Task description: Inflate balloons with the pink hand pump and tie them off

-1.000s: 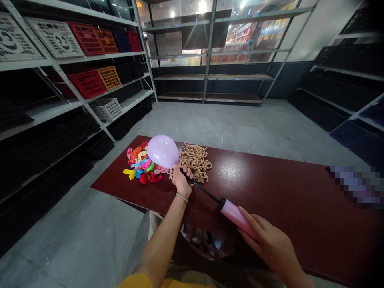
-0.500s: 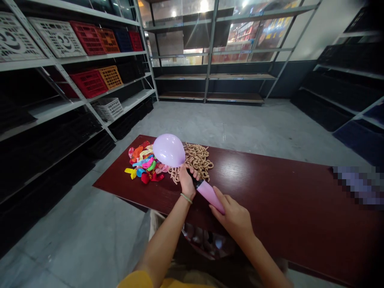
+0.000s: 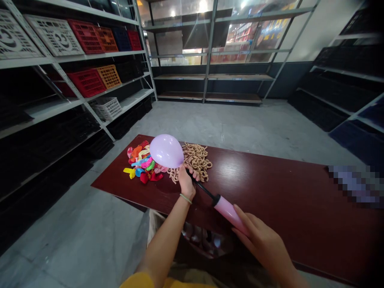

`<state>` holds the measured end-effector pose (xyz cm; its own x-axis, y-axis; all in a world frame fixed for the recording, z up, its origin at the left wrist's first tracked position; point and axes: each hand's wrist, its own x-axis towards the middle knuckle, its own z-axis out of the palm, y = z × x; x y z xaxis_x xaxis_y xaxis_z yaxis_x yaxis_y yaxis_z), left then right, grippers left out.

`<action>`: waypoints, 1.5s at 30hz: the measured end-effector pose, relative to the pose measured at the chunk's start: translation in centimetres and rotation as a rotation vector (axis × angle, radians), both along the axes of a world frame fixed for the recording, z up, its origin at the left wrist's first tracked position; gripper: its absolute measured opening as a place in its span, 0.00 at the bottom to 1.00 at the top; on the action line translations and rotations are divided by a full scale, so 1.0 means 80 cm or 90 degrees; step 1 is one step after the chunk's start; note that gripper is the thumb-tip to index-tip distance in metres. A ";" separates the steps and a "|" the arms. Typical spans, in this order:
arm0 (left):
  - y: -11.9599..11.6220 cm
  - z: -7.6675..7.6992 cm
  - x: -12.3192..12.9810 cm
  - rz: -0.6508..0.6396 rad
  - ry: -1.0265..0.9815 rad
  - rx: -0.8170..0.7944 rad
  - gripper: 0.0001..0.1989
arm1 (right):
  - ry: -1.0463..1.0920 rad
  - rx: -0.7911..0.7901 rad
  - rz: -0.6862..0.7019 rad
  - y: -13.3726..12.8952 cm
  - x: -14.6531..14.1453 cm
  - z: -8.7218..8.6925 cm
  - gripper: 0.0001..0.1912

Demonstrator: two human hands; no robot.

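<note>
A purple balloon point(image 3: 167, 151), blown up, has its neck at the fingers of my left hand point(image 3: 187, 179). That hand is closed round the black nozzle end of a hand pump. From there a black rod runs down to the pink pump barrel point(image 3: 229, 214), which my right hand point(image 3: 259, 236) grips at its lower end. Left of and behind the balloon lies a pile of uninflated balloons point(image 3: 145, 163) in many colours. Beige twisted strands point(image 3: 198, 158) are heaped just beyond my left hand.
The dark red table point(image 3: 270, 188) stretches far to the right, where a blurred purple item point(image 3: 355, 184) lies. Beneath its front edge hangs an open bag point(image 3: 154, 226). Shelves with crates point(image 3: 87, 82) stand at the left, and more racks at the back and right.
My right hand has moved down and to the right with the pink barrel, exposing the black rod. My left hand and the balloon have hardly shifted.
</note>
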<state>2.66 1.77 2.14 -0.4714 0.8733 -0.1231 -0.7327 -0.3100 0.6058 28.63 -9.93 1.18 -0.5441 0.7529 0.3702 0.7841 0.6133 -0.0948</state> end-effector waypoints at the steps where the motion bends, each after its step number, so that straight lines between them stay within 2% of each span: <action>1: 0.000 0.000 -0.001 0.001 -0.005 0.001 0.13 | -0.009 0.005 0.001 -0.004 0.015 -0.001 0.29; 5: 0.002 0.000 0.000 0.001 -0.005 0.010 0.13 | -0.035 0.030 0.005 -0.017 0.058 -0.004 0.30; 9: 0.002 0.000 -0.003 0.001 -0.014 0.002 0.12 | -0.043 0.015 -0.017 -0.020 0.055 -0.001 0.30; 13: 0.006 -0.001 -0.015 0.022 -0.021 -0.028 0.13 | -0.047 0.004 -0.020 -0.011 0.034 0.002 0.30; 18: 0.007 0.001 -0.023 0.041 -0.033 -0.015 0.14 | -0.049 0.019 -0.021 0.007 0.008 0.003 0.30; 26: 0.004 -0.002 -0.009 -0.002 -0.022 -0.005 0.12 | -0.042 -0.018 -0.063 0.044 -0.089 0.011 0.30; 30: 0.004 -0.003 -0.014 -0.009 -0.005 -0.012 0.14 | -0.028 -0.039 -0.061 0.051 -0.112 0.011 0.33; 35: 0.002 0.003 -0.008 -0.010 -0.014 -0.027 0.14 | -0.008 -0.033 -0.036 0.040 -0.100 0.009 0.34; 39: 0.002 -0.001 -0.007 0.006 -0.020 -0.042 0.14 | -0.015 -0.020 -0.045 0.024 -0.078 0.007 0.32; 43: 0.003 -0.010 -0.020 0.034 0.032 -0.029 0.15 | -0.016 -0.006 -0.024 0.005 -0.029 0.006 0.30; 45: 0.003 -0.012 -0.024 0.042 0.041 -0.033 0.15 | -0.011 0.021 -0.051 0.002 0.005 0.009 0.30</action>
